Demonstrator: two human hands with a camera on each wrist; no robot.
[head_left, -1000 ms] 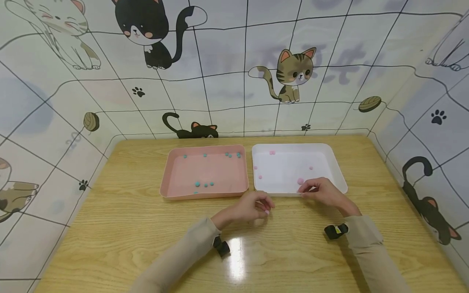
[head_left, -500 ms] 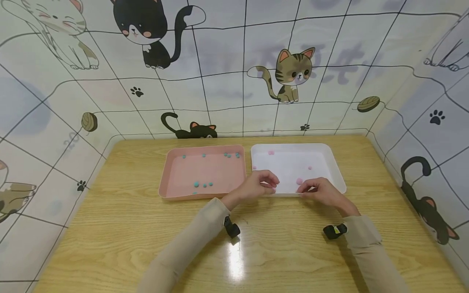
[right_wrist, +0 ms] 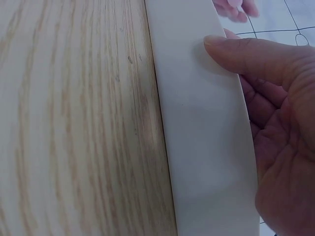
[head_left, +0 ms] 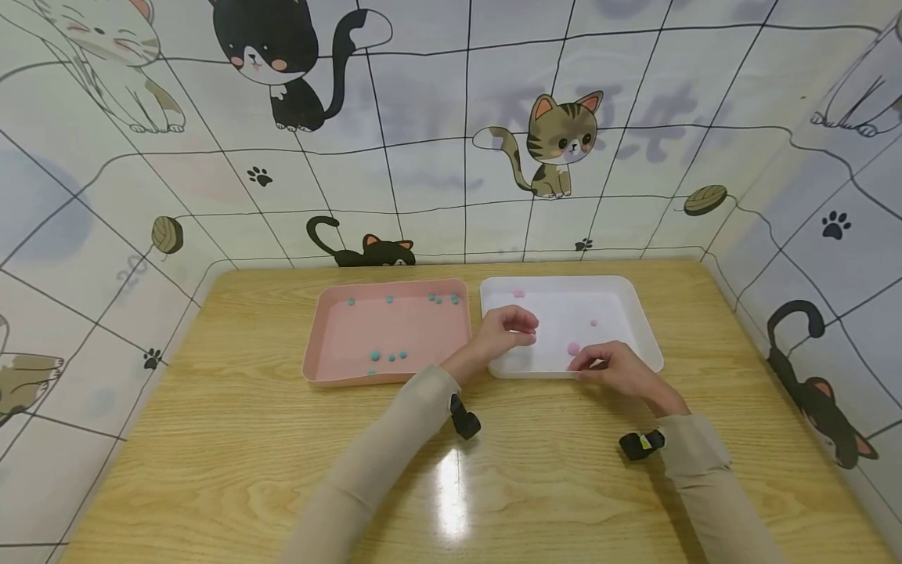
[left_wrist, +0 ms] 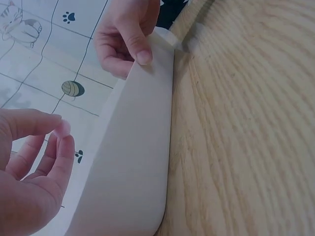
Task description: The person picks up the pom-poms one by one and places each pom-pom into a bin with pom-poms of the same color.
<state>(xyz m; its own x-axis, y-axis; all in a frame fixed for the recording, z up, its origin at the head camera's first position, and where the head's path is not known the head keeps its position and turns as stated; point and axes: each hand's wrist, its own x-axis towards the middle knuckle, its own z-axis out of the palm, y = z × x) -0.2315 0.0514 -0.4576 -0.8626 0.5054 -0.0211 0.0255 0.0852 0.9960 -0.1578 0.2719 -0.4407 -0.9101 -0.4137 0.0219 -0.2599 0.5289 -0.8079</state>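
Note:
My left hand (head_left: 502, 335) is over the left part of the white tray (head_left: 651, 356). Between thumb and fingertips it pinches a small pink pom-pom (left_wrist: 62, 129), plain in the left wrist view. My right hand (head_left: 620, 370) grips the tray's front rim, its thumb (right_wrist: 231, 51) on the outer wall and its fingers inside. Inside the tray a larger pink pom-pom (head_left: 574, 348) lies near the right fingertips. Another pink pom-pom (head_left: 593, 323) is farther back, and a pink pair (head_left: 518, 294) sits at the back left. The left hand hides some of the tray floor.
A pink tray (head_left: 387, 379) stands close to the left of the white one, with several teal pom-poms (head_left: 375, 356) scattered in it. Both trays rest on a wooden table (head_left: 211, 439), before a wall (head_left: 437, 180) printed with cats.
My left hand has moved forward and slightly right, from before the trays to over the white tray, carrying the pink pom-pom. The right hand has kept its grip on the rim.

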